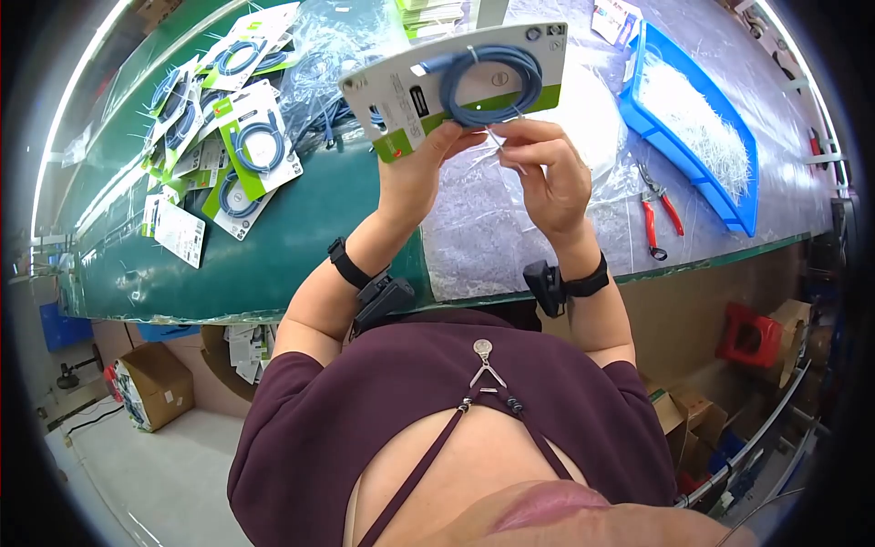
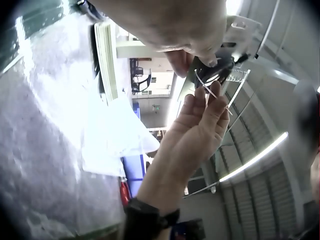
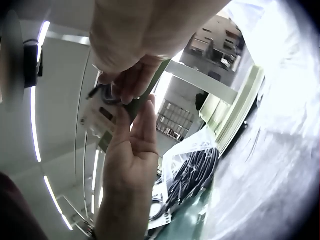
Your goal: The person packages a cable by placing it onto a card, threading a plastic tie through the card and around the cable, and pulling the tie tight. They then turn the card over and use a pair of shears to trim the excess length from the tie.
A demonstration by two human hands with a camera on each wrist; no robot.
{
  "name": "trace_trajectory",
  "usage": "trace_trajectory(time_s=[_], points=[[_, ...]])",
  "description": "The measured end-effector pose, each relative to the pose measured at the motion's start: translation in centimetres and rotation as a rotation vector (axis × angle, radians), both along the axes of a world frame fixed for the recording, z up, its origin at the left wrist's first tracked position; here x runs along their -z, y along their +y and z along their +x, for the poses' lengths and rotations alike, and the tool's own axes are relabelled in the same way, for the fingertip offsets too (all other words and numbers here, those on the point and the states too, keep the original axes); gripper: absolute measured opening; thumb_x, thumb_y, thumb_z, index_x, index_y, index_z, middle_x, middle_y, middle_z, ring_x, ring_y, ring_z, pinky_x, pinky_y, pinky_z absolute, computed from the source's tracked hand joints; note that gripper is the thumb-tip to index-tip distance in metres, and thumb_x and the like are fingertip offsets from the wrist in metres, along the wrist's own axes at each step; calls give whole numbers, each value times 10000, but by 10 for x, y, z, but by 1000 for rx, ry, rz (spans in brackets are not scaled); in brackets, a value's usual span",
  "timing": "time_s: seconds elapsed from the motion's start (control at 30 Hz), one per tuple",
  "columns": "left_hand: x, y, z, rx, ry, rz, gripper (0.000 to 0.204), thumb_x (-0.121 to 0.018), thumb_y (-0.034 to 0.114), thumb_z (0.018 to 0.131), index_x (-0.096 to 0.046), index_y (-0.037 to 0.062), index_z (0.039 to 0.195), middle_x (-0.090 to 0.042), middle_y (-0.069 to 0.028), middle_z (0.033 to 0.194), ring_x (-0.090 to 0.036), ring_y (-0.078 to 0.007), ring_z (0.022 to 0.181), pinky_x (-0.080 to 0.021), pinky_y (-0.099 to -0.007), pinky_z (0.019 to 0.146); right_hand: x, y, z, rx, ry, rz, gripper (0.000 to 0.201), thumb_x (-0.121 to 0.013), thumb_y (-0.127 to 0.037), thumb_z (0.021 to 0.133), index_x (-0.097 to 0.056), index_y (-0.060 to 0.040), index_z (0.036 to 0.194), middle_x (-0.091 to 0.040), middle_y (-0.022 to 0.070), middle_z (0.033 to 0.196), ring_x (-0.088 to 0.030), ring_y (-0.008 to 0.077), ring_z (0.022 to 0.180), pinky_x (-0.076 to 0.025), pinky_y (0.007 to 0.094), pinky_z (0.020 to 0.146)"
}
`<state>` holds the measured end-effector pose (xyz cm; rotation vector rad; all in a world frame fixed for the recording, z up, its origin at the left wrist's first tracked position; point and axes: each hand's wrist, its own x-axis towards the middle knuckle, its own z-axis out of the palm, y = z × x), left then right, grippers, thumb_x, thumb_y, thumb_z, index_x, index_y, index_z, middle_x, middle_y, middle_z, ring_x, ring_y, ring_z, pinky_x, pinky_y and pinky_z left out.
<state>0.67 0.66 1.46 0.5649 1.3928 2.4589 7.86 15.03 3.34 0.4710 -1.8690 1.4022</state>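
Over the bench, my left hand (image 1: 415,175) grips the lower edge of a white and green card (image 1: 387,91), thumb on its printed face. A blue coiled cable (image 1: 531,82) is mounted on the card, with a small white tie at the coil's top. At the coil's bottom, my right hand (image 1: 554,178) pinches a thin white cable tie (image 1: 483,155) between thumb and fingers. In the left wrist view that tie (image 2: 205,82) crosses close to the card's edge. The right wrist view shows the left hand (image 3: 131,160) holding the card from below.
Several carded cables (image 1: 260,146) are heaped at the left, beside clear bags of dark cables (image 1: 319,87). On the right stands a blue tray (image 1: 679,155) of white cable ties. Red-handled cutters (image 1: 649,223) lie before it. The bench's front edge (image 1: 228,319) runs near the body.
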Motion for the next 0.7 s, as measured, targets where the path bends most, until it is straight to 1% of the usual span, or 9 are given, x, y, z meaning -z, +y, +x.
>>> trace_trajectory(time_s=[0.03, 0.07, 0.1, 0.17, 0.2, 0.3, 0.47, 0.6, 0.7], points=[[-3, -4, -2, -99, 184, -205, 235, -654, 49, 840, -626, 10, 1070, -651, -124, 1029, -653, -254, 943, -549, -314, 807, 3, -2, 1, -185, -122, -323, 177, -653, -40, 843, -603, -27, 1012, -643, 70, 976, -628, 169, 850, -500, 286, 782], [-7, -6, -4, -197, 367, -409, 233, -679, 39, 812, -648, 11, 1041, -653, -126, 1033, -653, -250, 945, -544, -306, 811, 6, -1, 0, -181, -117, -321, 177, -653, -40, 843, -603, -27, 1012, -643, 70, 976, -628, 169, 850, -500, 286, 782], [-11, -9, -7, -191, 372, -407, 233, -679, 39, 812, -648, 11, 1041, -653, -126, 1033, -653, -250, 945, -544, -306, 811, 10, 1, 1, -162, -148, -420, 180, -631, -1, 849, -591, -8, 1025, -644, 83, 977, -631, 162, 857, -507, 266, 772], [-20, -13, -12, -194, 803, -332, 261, -710, 28, 746, -675, 15, 1004, -654, -139, 1044, -652, -247, 959, -537, -299, 825, 17, 6, 3, -122, -209, -616, 195, -586, 77, 863, -568, 31, 1051, -645, 111, 979, -637, 148, 873, -522, 225, 752], [-25, -13, -14, -197, 1015, -289, 275, -726, 23, 714, -688, 17, 986, -654, -145, 1050, -652, -246, 965, -534, -295, 831, 21, 8, 3, -118, -207, -614, 195, -586, 77, 863, -568, 31, 1051, -645, 111, 979, -637, 148, 873, -522, 225, 752], [-24, -12, -18, -187, 1062, -271, 338, -735, 30, 686, -685, 24, 1020, -650, -159, 1064, -653, -245, 967, -535, -297, 835, 30, 10, 5, -138, -208, -557, 281, -620, 19, 853, -554, 28, 1126, -641, 100, 1087, -642, 158, 931, -517, 270, 807], [-29, -14, -19, -175, 1104, -267, 372, -747, 43, 676, -684, 35, 1043, -650, -163, 1072, -652, -246, 973, -538, -303, 837, 34, 8, 7, -164, -202, -558, 326, -610, 51, 840, -539, 31, 1158, -643, 101, 1090, -643, 157, 934, -519, 279, 812], [-34, -13, -18, -190, 1112, -239, 378, -751, 42, 677, -683, 38, 1049, -641, -158, 1086, -648, -248, 985, -538, -308, 844, 32, -5, 11, -101, -165, -575, 294, -595, -21, 874, -540, 30, 1158, -633, 115, 1107, -637, 173, 957, -525, 298, 805], [-39, -12, -15, -201, 1106, -238, 376, -752, 39, 682, -681, 39, 1052, -633, -155, 1088, -645, -252, 991, -541, -311, 844, 28, -23, 16, -403, -182, -1155, 292, -559, -65, 922, -512, 27, 1196, -602, 113, 1172, -619, 191, 1016, -515, 314, 873]])
